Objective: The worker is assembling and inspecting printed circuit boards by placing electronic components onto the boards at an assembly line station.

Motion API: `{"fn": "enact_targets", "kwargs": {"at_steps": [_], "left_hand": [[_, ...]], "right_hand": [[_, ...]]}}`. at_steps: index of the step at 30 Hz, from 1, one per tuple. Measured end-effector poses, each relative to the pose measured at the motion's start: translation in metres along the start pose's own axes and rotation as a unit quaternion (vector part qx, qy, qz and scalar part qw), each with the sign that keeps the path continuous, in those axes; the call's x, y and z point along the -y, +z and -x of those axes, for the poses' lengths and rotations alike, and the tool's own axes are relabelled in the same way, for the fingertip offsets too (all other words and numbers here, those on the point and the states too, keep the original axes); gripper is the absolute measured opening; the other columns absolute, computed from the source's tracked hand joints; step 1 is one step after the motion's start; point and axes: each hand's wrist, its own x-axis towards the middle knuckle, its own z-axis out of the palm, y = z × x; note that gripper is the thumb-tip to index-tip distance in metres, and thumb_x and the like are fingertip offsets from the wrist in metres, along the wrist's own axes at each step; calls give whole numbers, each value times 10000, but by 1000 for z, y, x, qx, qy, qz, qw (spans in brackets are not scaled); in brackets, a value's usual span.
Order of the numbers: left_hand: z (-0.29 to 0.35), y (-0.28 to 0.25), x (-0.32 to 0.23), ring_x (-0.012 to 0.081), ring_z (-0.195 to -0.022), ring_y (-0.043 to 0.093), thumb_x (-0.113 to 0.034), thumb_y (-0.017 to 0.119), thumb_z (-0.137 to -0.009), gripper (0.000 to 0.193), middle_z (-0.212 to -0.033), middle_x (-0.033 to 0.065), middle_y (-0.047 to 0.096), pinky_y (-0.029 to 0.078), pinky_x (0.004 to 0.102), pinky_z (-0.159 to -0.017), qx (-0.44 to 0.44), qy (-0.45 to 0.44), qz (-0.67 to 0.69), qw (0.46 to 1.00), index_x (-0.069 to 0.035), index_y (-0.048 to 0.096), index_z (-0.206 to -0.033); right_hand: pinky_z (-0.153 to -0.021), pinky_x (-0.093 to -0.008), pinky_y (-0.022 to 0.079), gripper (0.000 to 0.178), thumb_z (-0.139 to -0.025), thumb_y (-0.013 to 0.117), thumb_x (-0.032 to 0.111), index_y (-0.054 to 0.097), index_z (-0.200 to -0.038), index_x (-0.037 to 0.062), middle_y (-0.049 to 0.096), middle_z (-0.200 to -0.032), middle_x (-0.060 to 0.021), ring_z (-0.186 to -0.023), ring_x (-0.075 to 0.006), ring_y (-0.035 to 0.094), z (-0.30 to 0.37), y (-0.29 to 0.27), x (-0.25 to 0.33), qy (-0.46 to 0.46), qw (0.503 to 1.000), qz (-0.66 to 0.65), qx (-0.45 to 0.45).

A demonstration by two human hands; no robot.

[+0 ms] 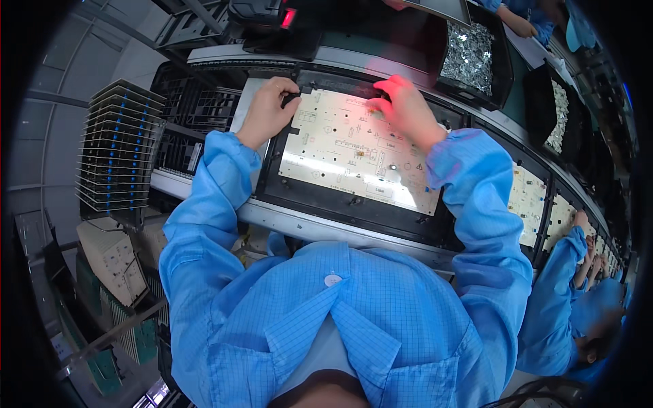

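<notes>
A cream-coloured circuit board point(340, 160) lies in a black carrier frame point(309, 198) in front of me, with a few small components and printed markings on its face. My left hand point(271, 112) is at the board's upper left corner; its thumb and index finger are bent but apart, their tips by the frame edge. Over the board's upper right part is my right hand point(410, 114), thumb and index finger spread, and I make out nothing between them. Its other fingers are partly hidden. Red light falls across this hand and the board's upper edge.
A black bin of shiny metal pieces point(469, 58) stands beyond the line, with a bin of pale parts point(558, 115) further right. More boards point(527, 204) sit in carriers along the line, where co-workers' hands point(580, 221) reach in. At left rises a rack of stacked boards point(119, 149).
</notes>
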Motion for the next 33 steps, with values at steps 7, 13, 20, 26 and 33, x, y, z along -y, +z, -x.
{"fn": "enact_targets", "kwargs": {"at_steps": [7, 13, 20, 26, 33], "left_hand": [[0, -5, -1, 136, -715, 494, -35, 730, -832, 171, -1071, 70, 565, 439, 260, -649, 16, -16, -7, 1000, 19, 655, -976], [4, -4, 7, 145, -778, 521, -2, 695, -850, 124, -1084, 68, 561, 430, 260, -673, 29, 32, 22, 999, 3, 662, -970], [9, -22, -4, 281, -1191, 520, -67, 684, -880, 260, -1218, 103, 570, 475, 371, -956, 87, 103, -76, 988, -50, 687, -1139], [62, -70, -20, 301, -1337, 482, 36, 735, -770, 335, -1258, 31, 640, 412, 460, -1137, 250, 122, -25, 960, -108, 727, -1073], [70, -60, 3, 300, -1193, 600, 47, 712, -759, 240, -1083, 61, 701, 489, 440, -1061, 227, 201, -39, 952, -67, 717, -969]], "right_hand": [[-791, -440, 504, 118, -773, 726, 76, 676, -855, 7, 645, -891, -142, -910, -349, 613, -3, 6, -5, -15, 1000, -7, 11], [-801, -424, 511, 31, -797, 659, 10, 681, -812, -4, 661, -873, -141, -904, -350, 620, -2, 6, -4, -26, 998, -41, 25], [-917, -362, 520, 345, -855, 655, -9, 667, -1199, 15, 685, -1137, -193, -1026, -345, 654, 19, -10, -5, -26, 999, -21, -13], [-798, -346, 522, 248, -862, 658, -27, 674, -1108, -1, 682, -1003, -163, -921, -277, 668, 84, -93, 69, 93, 991, -79, 62], [-790, -381, 517, 297, -798, 765, 114, 656, -1062, 34, 620, -966, -123, -929, -318, 602, 127, -17, 114, 44, 986, -120, 106]]}}
